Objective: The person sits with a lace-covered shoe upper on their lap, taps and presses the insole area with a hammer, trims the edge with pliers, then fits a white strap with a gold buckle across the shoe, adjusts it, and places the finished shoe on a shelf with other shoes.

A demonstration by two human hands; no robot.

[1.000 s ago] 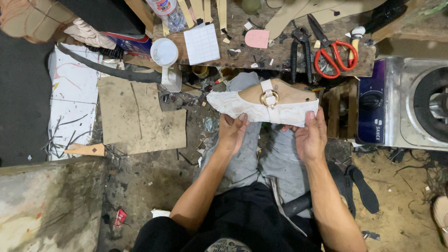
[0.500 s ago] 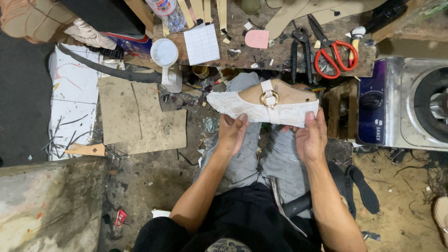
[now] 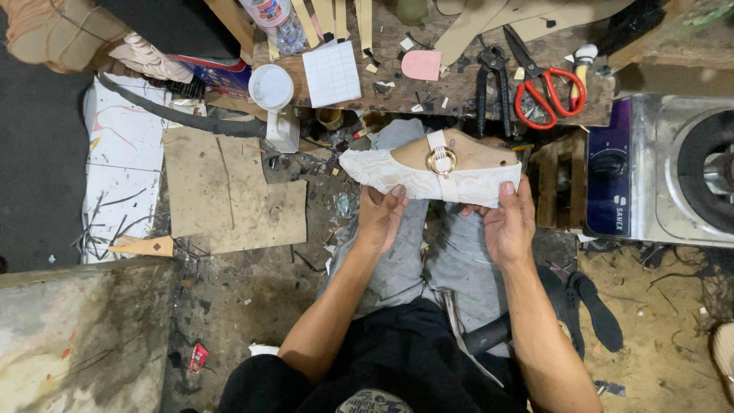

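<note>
I hold a white lace-covered shoe (image 3: pixel 413 174) on a tan wooden last over my lap, its toe pointing left. A white strap with a gold round buckle (image 3: pixel 441 161) crosses its top. My left hand (image 3: pixel 380 216) grips the shoe's lower side near the middle, thumb on the lace. The heel end rests in my right hand (image 3: pixel 508 223), whose thumb presses the lace edge. My grey trousers (image 3: pixel 428 260) show beneath.
A wooden workbench (image 3: pixel 459 84) ahead carries red-handled scissors (image 3: pixel 544 86), black pliers (image 3: pixel 493 84), a white gridded pad (image 3: pixel 332 73), a pink cutout (image 3: pixel 422 65) and a white cup (image 3: pixel 271 87). Cardboard sheets (image 3: pixel 222 191) lie on the floor left; a metal stove (image 3: pixel 673 172) stands right.
</note>
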